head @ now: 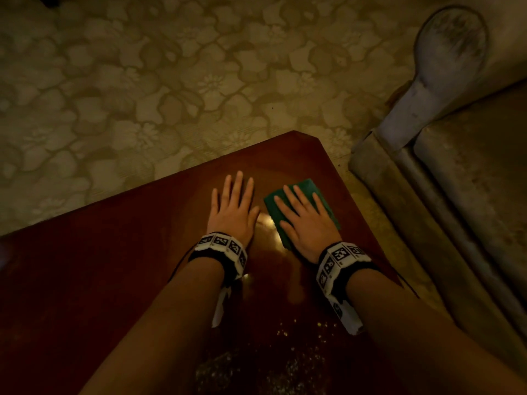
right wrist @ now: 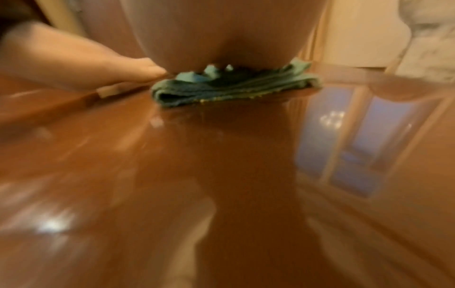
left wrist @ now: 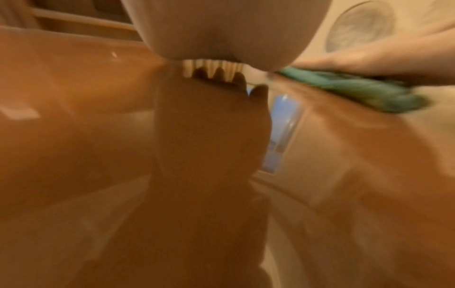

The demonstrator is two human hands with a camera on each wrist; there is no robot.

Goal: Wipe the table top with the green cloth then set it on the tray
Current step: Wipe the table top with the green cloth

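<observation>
A folded green cloth (head: 306,187) lies on the glossy dark red-brown table top (head: 114,252), near its far right corner. My right hand (head: 305,215) presses flat on the cloth with straight, spread fingers. My left hand (head: 232,209) rests flat on the bare wood just left of the cloth. In the right wrist view the cloth (right wrist: 234,89) shows folded in layers under my palm, with my left hand (right wrist: 98,66) beside it. The left wrist view shows the cloth (left wrist: 364,89) at the right under my right hand (left wrist: 369,58). No tray is in view.
Pale crumbs (head: 308,332) are scattered on the table near me, between my forearms. A grey upholstered sofa (head: 456,172) with a rounded arm stands close on the right. Floral-patterned carpet (head: 142,81) lies beyond the table's far edge.
</observation>
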